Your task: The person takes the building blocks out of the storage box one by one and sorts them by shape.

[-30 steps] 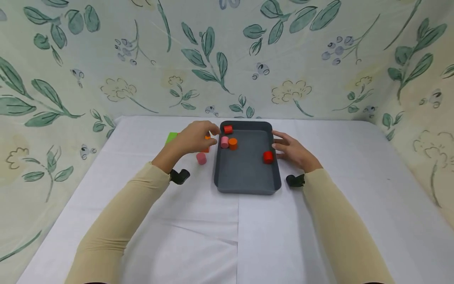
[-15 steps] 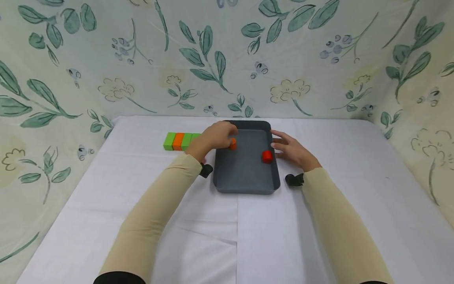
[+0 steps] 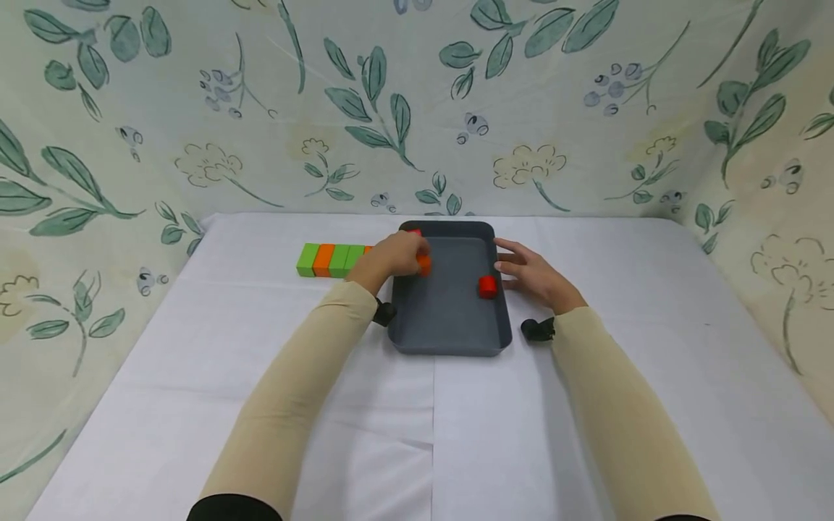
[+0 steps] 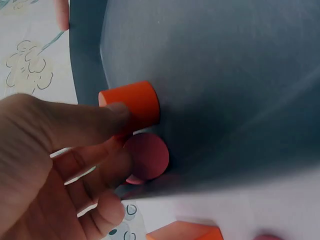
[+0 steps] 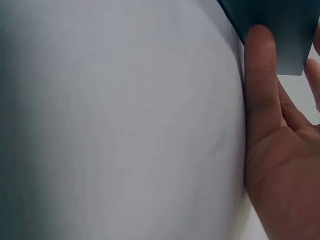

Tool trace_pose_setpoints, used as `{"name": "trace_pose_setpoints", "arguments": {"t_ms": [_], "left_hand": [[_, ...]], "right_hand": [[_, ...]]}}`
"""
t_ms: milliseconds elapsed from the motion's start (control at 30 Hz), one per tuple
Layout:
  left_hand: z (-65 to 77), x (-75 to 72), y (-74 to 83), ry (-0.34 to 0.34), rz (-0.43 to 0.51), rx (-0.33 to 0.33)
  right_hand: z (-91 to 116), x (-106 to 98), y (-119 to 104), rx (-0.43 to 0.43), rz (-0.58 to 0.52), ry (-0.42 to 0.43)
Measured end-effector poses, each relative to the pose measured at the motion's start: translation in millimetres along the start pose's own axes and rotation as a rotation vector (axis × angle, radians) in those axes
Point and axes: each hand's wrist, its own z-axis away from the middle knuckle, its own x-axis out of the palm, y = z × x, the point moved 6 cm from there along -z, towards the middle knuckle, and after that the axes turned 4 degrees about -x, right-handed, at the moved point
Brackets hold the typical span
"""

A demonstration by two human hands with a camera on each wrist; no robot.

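While a person's left hand [image 3: 399, 255] pinches an orange cylinder [image 4: 142, 102] inside a dark grey rectangular tray [image 3: 449, 325], beside a pink cylinder [image 4: 150, 156], the right hand [image 3: 536, 276] touches the tray's right side with relaxed, extended fingers. Just inside that side sits a red cylinder [image 3: 487, 287]; left of the tray, a row of green and orange blocks [image 3: 338, 261] lies on a white cloth [image 3: 495, 434].
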Motion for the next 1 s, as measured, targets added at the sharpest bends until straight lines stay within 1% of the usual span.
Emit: {"name": "trace_pose_setpoints", "arguments": {"t_ms": [200, 300, 467, 567, 667, 733, 867, 1000], "left_hand": [[-1.3, 1.6, 5.6, 0.013, -0.049, -0.018], [-2.6, 2.4, 5.6, 0.019, -0.048, -0.038], [-4.0, 2.0, 3.9, 0.017, -0.036, -0.055], [-5.1, -0.5, 3.0, 0.041, 0.01, -0.043], [-4.3, -4.6, 2.9, 0.078, 0.073, -0.03], [-2.3, -7.5, 2.9, 0.102, 0.114, -0.025], [8.5, -14.7, 2.9, 0.156, 0.188, -0.014], [26.4, -26.4, 0.7, 0.216, 0.265, 0.015]], "right_hand": [[-2, -1, 3, 0.004, 0.004, -0.001], [-2, -2, 3, 0.003, 0.0, -0.001], [5, 0, -10, 0.016, -0.003, -0.015], [4, -1, -9, 0.012, 0.003, -0.016], [-3, -4, 1, -0.001, 0.008, -0.003], [-3, -5, 1, -0.007, 0.011, 0.002], [-3, -4, 3, -0.003, 0.01, -0.005], [-2, -2, 2, 0.002, 0.004, -0.007]]}}
